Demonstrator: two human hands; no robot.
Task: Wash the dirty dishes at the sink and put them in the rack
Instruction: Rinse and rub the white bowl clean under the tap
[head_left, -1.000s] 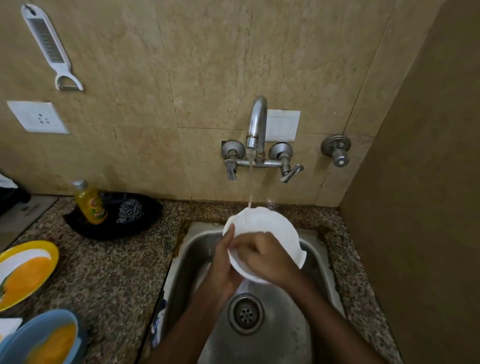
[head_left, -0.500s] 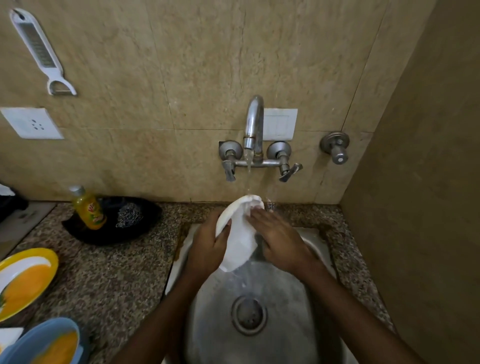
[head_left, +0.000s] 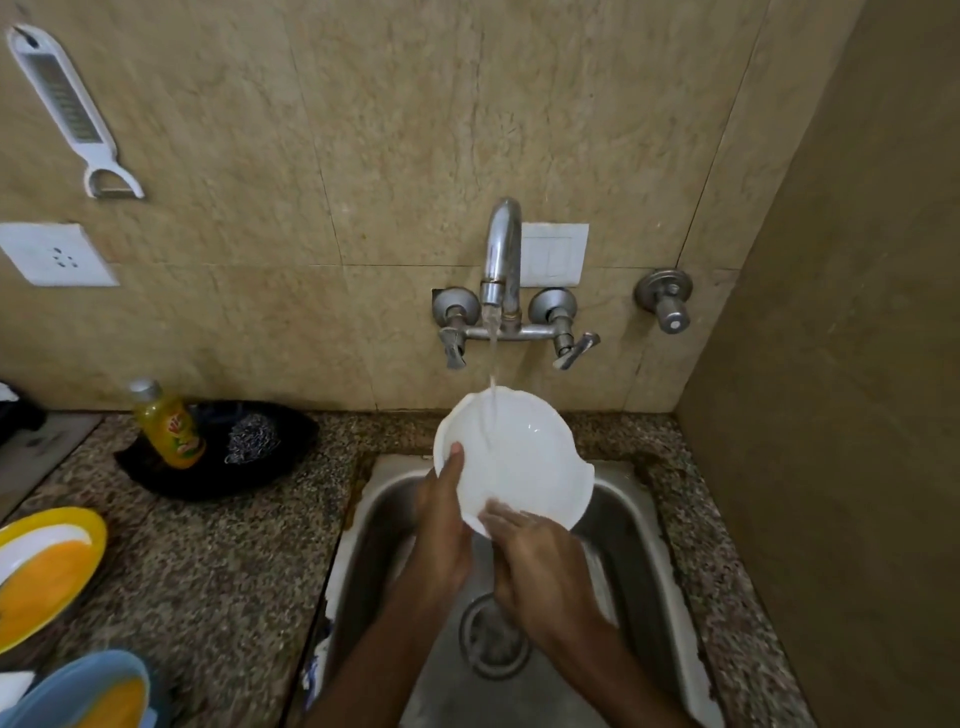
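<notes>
Two hands: one left hand (head_left: 441, 525), one right hand (head_left: 540, 566). One white bowl (head_left: 530, 457). One sink (head_left: 639, 519) with one drain (head_left: 493, 639). One tap (head_left: 503, 249) with two handles (head_left: 453, 348), and one separate valve (head_left: 667, 301). On the bench (head_left: 234, 571): one bottle (head_left: 166, 423), one scrubber (head_left: 252, 439), one black dish (head_left: 208, 478), one yellow plate (head_left: 47, 571), one blue plate (head_left: 78, 691). On the wall: one grater (head_left: 67, 104), one socket (head_left: 54, 254), one switch plate (head_left: 553, 254).

Speckled stone counter (head_left: 218, 561): black tray (head_left: 208, 486) by the back wall; yellow plate (head_left: 47, 571) and blue plate (head_left: 78, 691) near left; sink (head_left: 379, 499) set in at right.
</notes>
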